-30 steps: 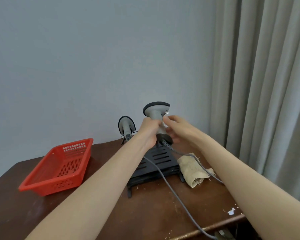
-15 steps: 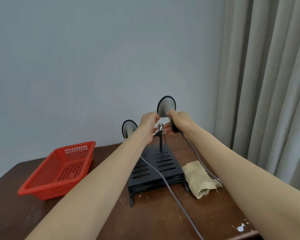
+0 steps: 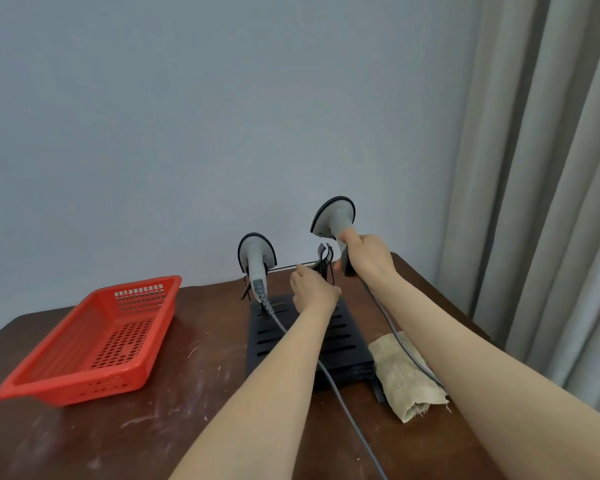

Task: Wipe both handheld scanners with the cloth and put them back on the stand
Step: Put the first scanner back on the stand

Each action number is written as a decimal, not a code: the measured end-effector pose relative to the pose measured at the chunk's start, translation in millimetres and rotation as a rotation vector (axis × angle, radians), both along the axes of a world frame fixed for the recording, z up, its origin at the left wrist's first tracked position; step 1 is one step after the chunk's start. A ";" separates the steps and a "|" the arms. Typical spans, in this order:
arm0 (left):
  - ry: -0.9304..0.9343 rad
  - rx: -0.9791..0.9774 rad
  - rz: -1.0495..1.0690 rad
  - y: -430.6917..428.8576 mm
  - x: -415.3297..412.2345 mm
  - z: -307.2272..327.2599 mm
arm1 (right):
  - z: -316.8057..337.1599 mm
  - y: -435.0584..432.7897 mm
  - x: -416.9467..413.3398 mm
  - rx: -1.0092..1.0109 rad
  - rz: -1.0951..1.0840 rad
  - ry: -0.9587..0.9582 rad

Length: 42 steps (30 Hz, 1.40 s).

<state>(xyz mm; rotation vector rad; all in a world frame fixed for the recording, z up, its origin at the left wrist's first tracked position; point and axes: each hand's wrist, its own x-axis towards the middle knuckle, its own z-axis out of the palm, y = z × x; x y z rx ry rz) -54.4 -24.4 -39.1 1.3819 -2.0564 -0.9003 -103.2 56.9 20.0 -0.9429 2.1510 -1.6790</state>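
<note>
Near the far edge of the table (image 3: 194, 427), the right hand (image 3: 366, 256) is clenched round the handle of one scanner (image 3: 335, 218), holding it in the air just right of the stand's empty clip (image 3: 324, 259); head up, tilted slightly left, not seated. Its cable (image 3: 400, 344) runs from under the hand toward the near right, crossing over the cloth (image 3: 400, 379). Left hand (image 3: 312, 289) sits at the stand's crossbar, just below and left of that clip, fingers curled; whether they grip the bar or clip cannot be told, as the back of the hand hides them. Second scanner (image 3: 256, 258) hangs in the left clip of the stand (image 3: 343, 337), head up, handle down; its grey cable (image 3: 347, 414) trails over the black slotted base toward the near edge, passing under the left forearm. Cloth: tan, folded, frayed at the near end, lying on the table touching the base's right side, toward the right edge. Red basket (image 3: 94, 337) rests near the left edge, well apart from the stand. Table surface dark brown, scuffed with pale marks. Grey wall behind; curtain (image 3: 551, 168) at right.
</note>
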 end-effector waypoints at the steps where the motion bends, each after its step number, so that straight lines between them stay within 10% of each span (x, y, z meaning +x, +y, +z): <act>1: -0.003 -0.010 0.017 0.0 -0.9 -3.5 | -1.8 -0.2 -1.2 0.005 -0.002 0.015; 42: 0.072 -0.162 -0.007 0.7 2.4 -26.6 | -1.4 -20.8 13.7 0.301 -0.007 0.400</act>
